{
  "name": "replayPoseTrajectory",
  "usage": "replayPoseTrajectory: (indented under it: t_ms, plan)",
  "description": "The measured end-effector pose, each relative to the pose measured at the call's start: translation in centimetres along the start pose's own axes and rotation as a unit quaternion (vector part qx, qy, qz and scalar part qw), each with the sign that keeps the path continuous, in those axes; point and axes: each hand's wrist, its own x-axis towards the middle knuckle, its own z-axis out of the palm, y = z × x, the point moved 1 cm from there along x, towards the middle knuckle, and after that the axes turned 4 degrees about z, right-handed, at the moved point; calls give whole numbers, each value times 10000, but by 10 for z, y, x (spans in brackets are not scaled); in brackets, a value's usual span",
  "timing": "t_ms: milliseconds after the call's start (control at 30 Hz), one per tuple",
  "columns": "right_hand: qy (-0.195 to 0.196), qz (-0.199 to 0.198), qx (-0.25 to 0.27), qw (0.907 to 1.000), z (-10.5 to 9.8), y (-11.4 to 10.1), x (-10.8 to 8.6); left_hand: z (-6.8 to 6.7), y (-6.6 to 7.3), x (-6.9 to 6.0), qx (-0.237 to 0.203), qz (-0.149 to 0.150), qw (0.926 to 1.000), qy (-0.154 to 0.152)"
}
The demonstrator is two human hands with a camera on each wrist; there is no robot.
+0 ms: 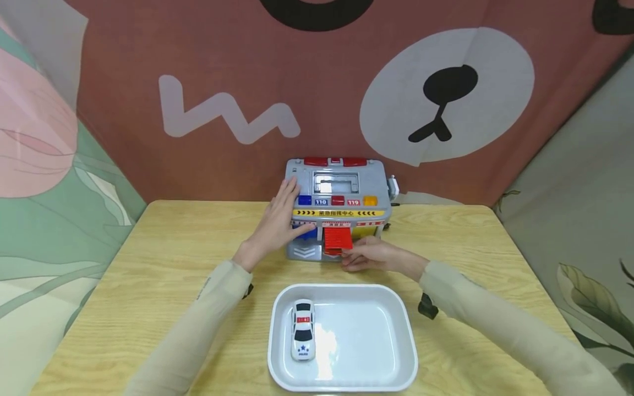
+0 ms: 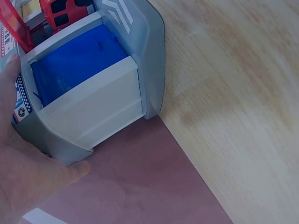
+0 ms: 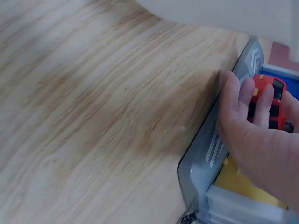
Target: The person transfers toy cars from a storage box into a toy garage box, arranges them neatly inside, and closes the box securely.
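A grey toy garage (image 1: 302,252) with a slotted roof stands at the back of the table. Its red middle door (image 1: 338,238) is raised; a blue door (image 2: 79,63) shows beside it. My left hand (image 1: 277,220) lies against the garage's left side, fingers stretched along the roof edge and thumb across the front. At the middle doorway, my right hand (image 1: 369,254) holds a red toy vehicle (image 3: 274,109) between fingers and thumb. The vehicle is partly in the doorway, largely hidden by the door and hand in the head view.
In front of the garage, a white tray (image 1: 343,386) holds a white toy police car (image 1: 303,330) on its left side. The wooden table (image 1: 163,275) extends to both sides. A brown printed cloth (image 1: 223,170) hangs close behind the garage.
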Motion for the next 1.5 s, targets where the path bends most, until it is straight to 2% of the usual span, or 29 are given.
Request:
replayPoseTrajectory:
  t_ms: [167, 267, 533, 700, 867, 1200, 1500]
  plan:
    - [-445, -315, 64, 9985, -8, 1, -10, -1, 0, 0, 19, 1, 10000, -13]
    - [-681, -329, 132, 9970, -12, 2, -13, -1, 0, 0, 51, -28, 10000, -30]
    - [-1338, -428, -80, 9901, -17, 2, -21, -1, 0, 0, 71, -27, 10000, -62]
    - [-1590, -333, 202, 9865, -18, -3, -20, -1, 1, 0, 61, -53, 9999, -68]
    - [-1444, -276, 438, 9882, -19, -6, -17, -1, 1, 0, 4, -81, 9999, -80]
    - [-1013, -446, 103, 9938, -18, -16, -15, -1, 3, -1, 10, -130, 9998, -117]
    - [-869, -439, 78, 9952, -14, -18, -11, -2, 2, 0, 28, -135, 9998, -130]
